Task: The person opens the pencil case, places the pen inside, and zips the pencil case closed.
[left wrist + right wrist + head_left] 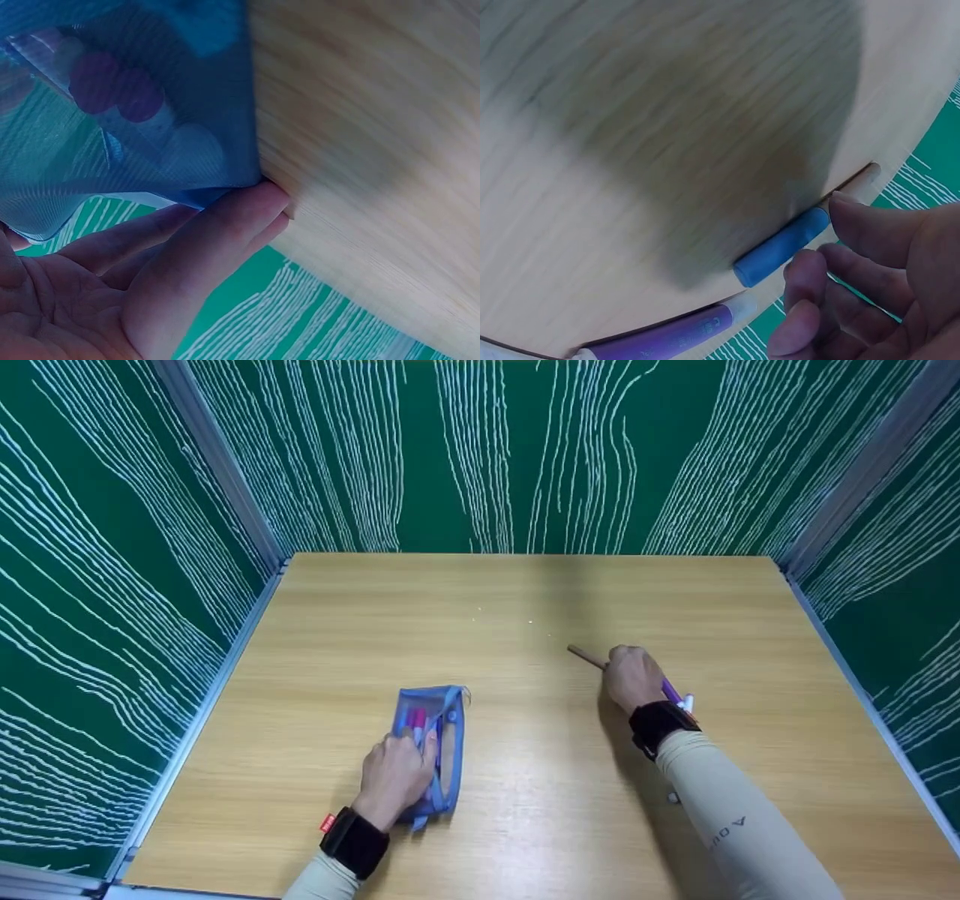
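My left hand (397,772) grips the near left part of a blue mesh pencil case (458,757), its thumb along the top. Through the mesh, pink-ended markers (418,718) show inside. In the left wrist view, fingertips (255,206) press at a corner of the case. Right of centre, my right hand (634,675) pinches a slim pen with a blue end (780,247) and a brown shaft (583,655), thumb on one side and curled fingers on the other. The brown part points away to the left. A purple marker (664,334) lies close to these fingers.
Beside the right wrist is a white-ended pen (688,703). A small white end (673,797) peeks out by the right sleeve. Tiny pale specks lie mid-table. Green panels with white streaks (472,457) border the wooden table (360,607) at the back and both sides.
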### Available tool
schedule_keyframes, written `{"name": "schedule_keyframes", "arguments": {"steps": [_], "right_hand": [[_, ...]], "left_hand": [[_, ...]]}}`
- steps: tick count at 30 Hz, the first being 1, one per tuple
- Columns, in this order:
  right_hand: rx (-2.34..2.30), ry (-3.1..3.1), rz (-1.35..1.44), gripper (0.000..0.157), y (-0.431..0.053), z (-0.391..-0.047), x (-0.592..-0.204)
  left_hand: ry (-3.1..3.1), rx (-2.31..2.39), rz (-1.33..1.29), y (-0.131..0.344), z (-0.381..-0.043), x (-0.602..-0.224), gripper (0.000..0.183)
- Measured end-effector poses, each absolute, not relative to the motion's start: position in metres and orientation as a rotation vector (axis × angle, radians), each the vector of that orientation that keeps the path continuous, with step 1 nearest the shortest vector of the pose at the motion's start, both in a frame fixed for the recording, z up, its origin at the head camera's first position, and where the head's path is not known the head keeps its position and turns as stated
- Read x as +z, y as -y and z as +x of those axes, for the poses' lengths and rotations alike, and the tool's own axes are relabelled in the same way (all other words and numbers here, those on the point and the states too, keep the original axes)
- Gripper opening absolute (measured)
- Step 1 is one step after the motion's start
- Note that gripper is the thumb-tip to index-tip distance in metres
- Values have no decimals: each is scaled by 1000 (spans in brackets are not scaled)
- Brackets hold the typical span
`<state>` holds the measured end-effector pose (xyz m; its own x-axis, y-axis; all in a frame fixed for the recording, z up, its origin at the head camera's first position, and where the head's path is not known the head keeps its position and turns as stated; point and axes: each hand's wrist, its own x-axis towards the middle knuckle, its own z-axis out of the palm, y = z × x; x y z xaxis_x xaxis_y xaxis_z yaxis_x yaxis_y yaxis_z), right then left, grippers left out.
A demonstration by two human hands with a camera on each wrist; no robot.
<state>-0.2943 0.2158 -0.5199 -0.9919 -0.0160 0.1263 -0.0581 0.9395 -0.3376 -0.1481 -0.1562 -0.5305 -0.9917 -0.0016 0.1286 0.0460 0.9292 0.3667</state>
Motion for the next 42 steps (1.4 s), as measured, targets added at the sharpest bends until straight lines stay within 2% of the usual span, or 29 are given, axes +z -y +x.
{"name": "schedule_keyframes", "arguments": {"steps": [5, 24, 31, 37, 42], "right_hand": [[454, 2947, 93, 8, -217, -293, -524], [469, 2918, 90, 7, -210, -289, -521], [530, 2908, 111, 15, -213, -284, -515], [707, 2923, 97, 13, -214, -279, -510], [850, 2925, 119, 19, -209, -271, -510]], "left_hand": [[2949, -561, -46, 155, -149, -531, 48], [2957, -580, -50, 157, -149, -532, 49], [2951, -561, -45, 156, -149, -532, 49], [2942, -563, -49, 156, -149, -532, 48], [2938, -575, -50, 157, -148, -532, 46]]}}
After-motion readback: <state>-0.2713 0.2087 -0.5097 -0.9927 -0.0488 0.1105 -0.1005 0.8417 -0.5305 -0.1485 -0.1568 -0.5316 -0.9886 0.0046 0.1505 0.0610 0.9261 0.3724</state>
